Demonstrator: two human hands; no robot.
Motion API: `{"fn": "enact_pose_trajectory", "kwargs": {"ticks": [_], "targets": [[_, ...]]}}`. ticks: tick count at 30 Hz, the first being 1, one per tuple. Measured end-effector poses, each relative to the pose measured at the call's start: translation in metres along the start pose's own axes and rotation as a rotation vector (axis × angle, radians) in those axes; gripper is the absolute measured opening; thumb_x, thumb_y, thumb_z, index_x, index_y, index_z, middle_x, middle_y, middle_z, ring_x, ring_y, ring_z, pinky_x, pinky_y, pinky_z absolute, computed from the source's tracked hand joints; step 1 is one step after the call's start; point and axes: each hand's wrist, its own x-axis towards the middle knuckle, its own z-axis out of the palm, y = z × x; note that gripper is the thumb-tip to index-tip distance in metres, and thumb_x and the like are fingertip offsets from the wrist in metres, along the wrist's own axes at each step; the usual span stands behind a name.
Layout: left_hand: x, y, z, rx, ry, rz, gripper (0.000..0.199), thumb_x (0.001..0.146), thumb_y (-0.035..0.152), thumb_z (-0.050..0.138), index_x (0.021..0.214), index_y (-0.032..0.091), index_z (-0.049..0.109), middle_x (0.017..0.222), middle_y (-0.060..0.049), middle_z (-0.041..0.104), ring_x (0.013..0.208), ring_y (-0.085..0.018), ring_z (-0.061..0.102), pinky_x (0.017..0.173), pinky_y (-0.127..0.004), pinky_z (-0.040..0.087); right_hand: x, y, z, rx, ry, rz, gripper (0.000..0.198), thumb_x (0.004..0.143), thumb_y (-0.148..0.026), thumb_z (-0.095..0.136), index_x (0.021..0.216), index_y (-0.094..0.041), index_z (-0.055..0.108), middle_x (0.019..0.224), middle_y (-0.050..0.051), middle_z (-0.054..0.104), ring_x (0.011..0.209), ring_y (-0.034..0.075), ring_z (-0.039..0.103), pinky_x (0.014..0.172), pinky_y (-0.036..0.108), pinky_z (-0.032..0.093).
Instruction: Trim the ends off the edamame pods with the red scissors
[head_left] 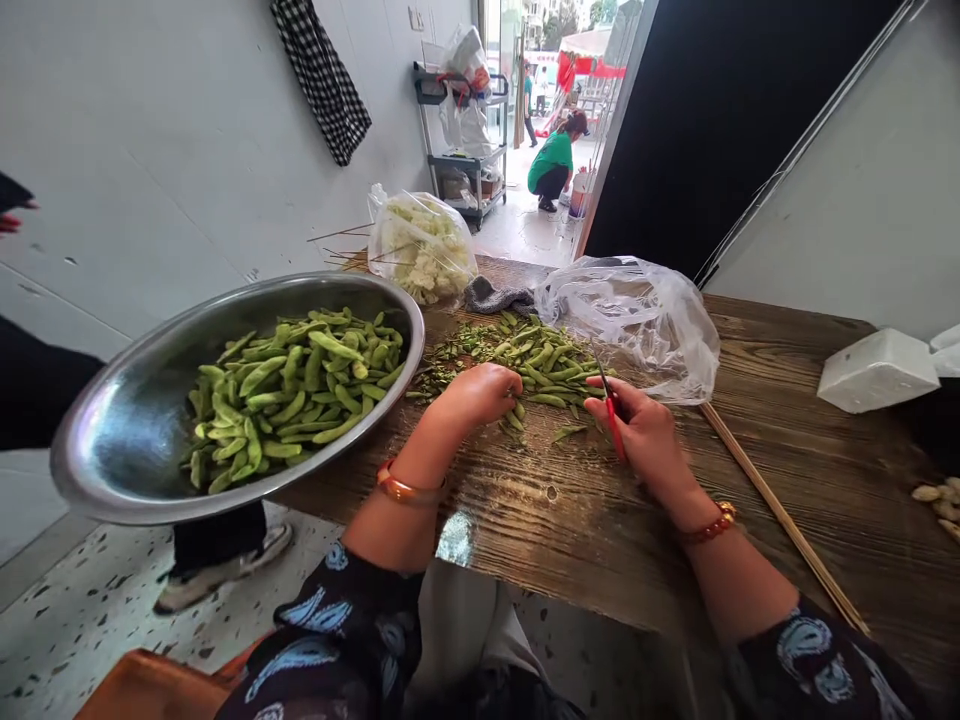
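A pair of scissors [615, 420] with red handles is in my right hand [649, 435], blades pointing up and away. My left hand [480, 395] is closed, its fingertips pinched around a green edamame pod [517, 411] that is partly hidden by them. Just beyond both hands lies a loose pile of edamame pods [544, 360] on the wooden table [517, 520]. Small green trimmings [469, 345] are scattered at the pile's left side. To the left of my left hand, a wide steel basin [127, 430] holds many more pods [292, 375].
Behind the pile are a bag of cauliflower [424, 245], a grey cloth [499, 297] and a crumpled clear plastic bag [637, 320]. Thin sticks [780, 510] lie right of my right hand. A white foam box [877, 370] sits farther right. A person [553, 160] crouches outside the doorway.
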Motion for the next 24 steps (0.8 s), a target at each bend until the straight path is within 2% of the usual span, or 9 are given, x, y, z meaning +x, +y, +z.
{"fn": "enact_pose_trajectory", "kwargs": {"ticks": [7,10,13,16,20,24], "targets": [[0.002,0.001,0.004,-0.020,0.009,-0.006,0.011,0.063,0.010,0.067,0.064,0.021,0.066,0.075,-0.003,0.063,0.075,-0.018,0.057,0.068,-0.026,0.040,0.000,0.003,0.002,-0.017,-0.015,-0.019,0.047,0.082,-0.052,0.058,0.113,-0.018,0.066,0.062,-0.003,0.051,0.056,0.011,0.043,0.055,0.023,0.036],[0.004,0.004,0.005,-0.050,0.072,0.024,0.008,0.065,0.012,0.067,0.064,0.019,0.065,0.080,-0.005,0.062,0.074,-0.018,0.056,0.069,-0.027,0.040,0.000,0.004,0.003,-0.034,-0.010,-0.016,0.047,0.082,-0.052,0.059,0.113,-0.017,0.067,0.062,-0.003,0.052,0.056,0.011,0.044,0.056,0.024,0.037],[0.006,0.009,0.002,-0.232,0.183,0.076,0.005,0.069,0.014,0.066,0.066,0.018,0.066,0.073,-0.004,0.061,0.071,-0.016,0.054,0.070,-0.026,0.040,0.000,0.004,0.003,-0.033,-0.017,-0.021,0.047,0.083,-0.051,0.058,0.114,-0.017,0.066,0.065,-0.002,0.055,0.058,0.012,0.047,0.057,0.024,0.038],[0.005,0.016,0.000,-0.537,0.235,0.088,0.006,0.071,0.017,0.066,0.076,0.015,0.069,0.073,-0.002,0.063,0.067,-0.013,0.053,0.064,-0.024,0.040,0.000,0.004,0.003,-0.036,-0.041,-0.030,0.047,0.083,-0.050,0.058,0.116,-0.017,0.065,0.067,-0.001,0.057,0.059,0.012,0.048,0.058,0.024,0.039],[0.003,0.024,0.004,-0.881,0.161,-0.019,0.023,0.073,0.026,0.067,0.091,0.012,0.070,0.068,-0.001,0.061,0.047,-0.007,0.045,0.047,-0.021,0.033,-0.001,0.003,0.004,-0.067,-0.077,-0.062,0.050,0.083,-0.049,0.059,0.119,-0.015,0.064,0.070,0.000,0.060,0.062,0.013,0.051,0.061,0.025,0.042],[0.002,0.029,0.012,-0.988,0.096,-0.057,0.026,0.074,0.031,0.068,0.091,0.011,0.068,0.055,0.002,0.053,0.040,-0.005,0.040,0.041,-0.019,0.029,-0.002,0.000,0.007,-0.084,-0.089,-0.115,0.050,0.082,-0.049,0.061,0.117,-0.015,0.064,0.071,0.001,0.060,0.061,0.013,0.051,0.061,0.026,0.045]]}}
